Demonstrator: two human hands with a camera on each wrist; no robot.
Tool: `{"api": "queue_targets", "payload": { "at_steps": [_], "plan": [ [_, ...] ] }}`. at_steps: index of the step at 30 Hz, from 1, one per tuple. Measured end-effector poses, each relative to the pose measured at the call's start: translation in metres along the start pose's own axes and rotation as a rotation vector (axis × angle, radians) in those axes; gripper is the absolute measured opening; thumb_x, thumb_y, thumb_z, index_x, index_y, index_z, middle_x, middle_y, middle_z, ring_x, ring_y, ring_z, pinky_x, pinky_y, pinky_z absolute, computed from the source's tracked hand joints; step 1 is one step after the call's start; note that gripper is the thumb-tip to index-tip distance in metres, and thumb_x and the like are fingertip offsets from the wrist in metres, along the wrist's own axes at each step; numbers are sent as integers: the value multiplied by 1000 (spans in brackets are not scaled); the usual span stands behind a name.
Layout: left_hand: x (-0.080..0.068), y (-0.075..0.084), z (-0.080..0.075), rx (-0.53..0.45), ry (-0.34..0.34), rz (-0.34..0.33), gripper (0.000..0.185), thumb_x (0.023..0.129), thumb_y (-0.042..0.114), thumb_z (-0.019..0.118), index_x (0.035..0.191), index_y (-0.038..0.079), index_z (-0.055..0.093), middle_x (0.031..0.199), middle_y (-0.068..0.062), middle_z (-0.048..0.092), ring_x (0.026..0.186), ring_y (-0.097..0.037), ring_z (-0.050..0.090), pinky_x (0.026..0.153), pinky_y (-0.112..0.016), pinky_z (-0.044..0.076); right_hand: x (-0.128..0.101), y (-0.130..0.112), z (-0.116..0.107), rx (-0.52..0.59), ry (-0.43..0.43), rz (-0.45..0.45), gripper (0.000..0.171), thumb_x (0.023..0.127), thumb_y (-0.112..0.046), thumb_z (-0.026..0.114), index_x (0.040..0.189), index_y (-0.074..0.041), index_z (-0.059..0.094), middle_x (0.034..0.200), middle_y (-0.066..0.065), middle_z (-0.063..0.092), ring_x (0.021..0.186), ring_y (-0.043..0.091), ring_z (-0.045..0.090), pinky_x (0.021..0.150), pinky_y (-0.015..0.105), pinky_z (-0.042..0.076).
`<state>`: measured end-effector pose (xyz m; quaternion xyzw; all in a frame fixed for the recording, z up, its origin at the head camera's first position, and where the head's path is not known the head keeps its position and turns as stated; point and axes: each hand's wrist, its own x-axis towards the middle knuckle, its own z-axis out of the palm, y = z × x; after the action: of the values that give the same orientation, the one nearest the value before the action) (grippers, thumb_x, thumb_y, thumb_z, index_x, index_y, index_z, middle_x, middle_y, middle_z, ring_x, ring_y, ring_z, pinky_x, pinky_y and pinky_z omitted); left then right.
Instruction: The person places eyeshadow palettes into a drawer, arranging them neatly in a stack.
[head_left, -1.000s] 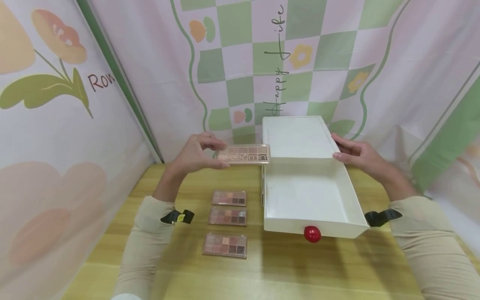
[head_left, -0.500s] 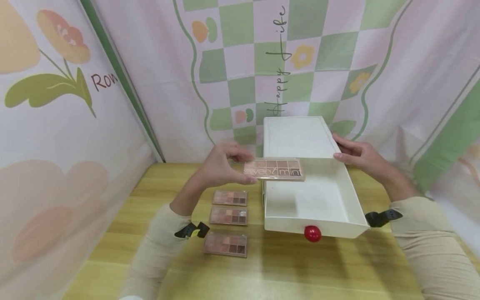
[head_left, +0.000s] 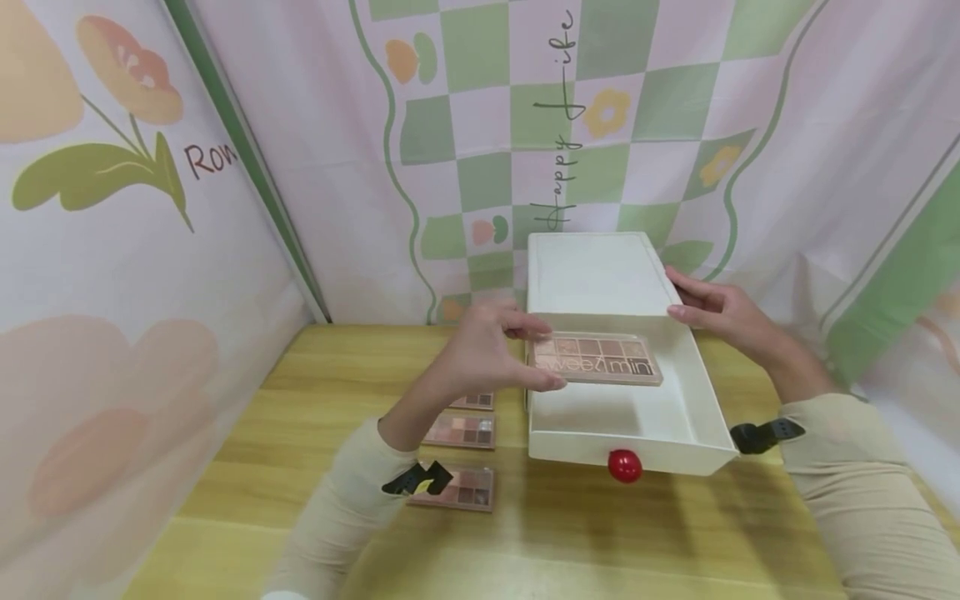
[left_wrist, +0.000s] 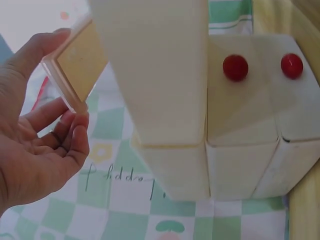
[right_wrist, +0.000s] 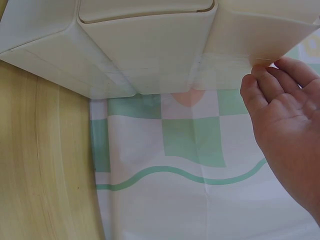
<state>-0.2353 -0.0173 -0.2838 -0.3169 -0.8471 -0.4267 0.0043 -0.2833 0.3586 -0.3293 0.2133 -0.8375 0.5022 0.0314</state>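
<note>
My left hand (head_left: 495,354) pinches the left end of a clear-lidded eyeshadow palette (head_left: 600,358) marked "sweet mint", thumb below and fingers above in the head view. The palette hovers over the pulled-out top drawer (head_left: 570,447) of a white drawer unit (head_left: 592,275). A red round knob (head_left: 625,467) sits on that drawer's front. In the left wrist view, the palette (left_wrist: 82,62) is tilted beside the drawer. My right hand (head_left: 720,312) rests against the unit's right side near the top, and the right wrist view shows its fingertips (right_wrist: 260,75) touching the wall.
Three similar palettes lie in a column on the wooden table (head_left: 262,433) left of the unit, the front palette (head_left: 476,492) partly behind the left wrist strap. Two lower drawers with red knobs (left_wrist: 235,67) are closed. A printed curtain (head_left: 480,125) hangs behind.
My left hand has carried the palette rightward and toward me, from beside the unit to over the drawer's inside. The right hand and the drawer stay put.
</note>
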Motion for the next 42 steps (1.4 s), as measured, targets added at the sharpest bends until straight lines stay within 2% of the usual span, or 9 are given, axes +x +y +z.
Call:
{"api": "queue_targets", "payload": {
  "at_steps": [5,8,15,22,28,33,42],
  "plan": [
    [2,5,11,46,-43,39,57,66,32,95,116,12,76,96,4,66,86,-20,59,65,-20,49,-1,-1,-1,-1,5,12,64,101,-3,56,155,7,23,163,25,16,116,-28,47,92,1,46],
    [4,6,17,83,-48,68,58,66,32,96,116,12,76,94,4,66,79,-19,56,59,-19,44,0,-2,0,5,7,6,63,101,-2,56,154,8,23,162,26,17,116,-27,48,91,1,46],
    [10,10,33,245,-69,118,60,65,40,95,116,15,77,93,8,65,90,-11,59,71,-14,47,0,-5,2,3,6,4,63,101,-3,56,154,8,24,160,30,17,115,-27,49,91,2,47],
    [16,13,45,341,-100,152,60,65,42,94,116,13,77,86,6,61,76,-7,49,60,-14,41,0,-4,2,21,-1,1,63,101,-3,56,154,8,23,162,28,16,116,-27,48,92,2,47],
    [22,16,53,445,-132,171,62,65,47,93,115,15,77,86,8,63,74,-5,48,61,-12,37,0,-3,2,29,-5,-2,63,101,-2,55,154,8,23,162,28,16,117,-27,48,91,2,47],
    [26,17,60,484,-157,184,61,66,49,92,115,15,77,88,9,63,75,-4,50,61,-11,38,1,-3,2,16,-6,9,64,101,-3,56,155,7,23,161,29,16,115,-27,48,91,2,47],
    [28,19,68,549,-189,157,61,67,51,91,117,18,77,94,10,65,80,-3,52,65,-10,39,0,-5,1,7,-12,-5,63,102,-3,55,155,8,23,162,29,15,116,-27,48,91,2,48]
  ]
}}
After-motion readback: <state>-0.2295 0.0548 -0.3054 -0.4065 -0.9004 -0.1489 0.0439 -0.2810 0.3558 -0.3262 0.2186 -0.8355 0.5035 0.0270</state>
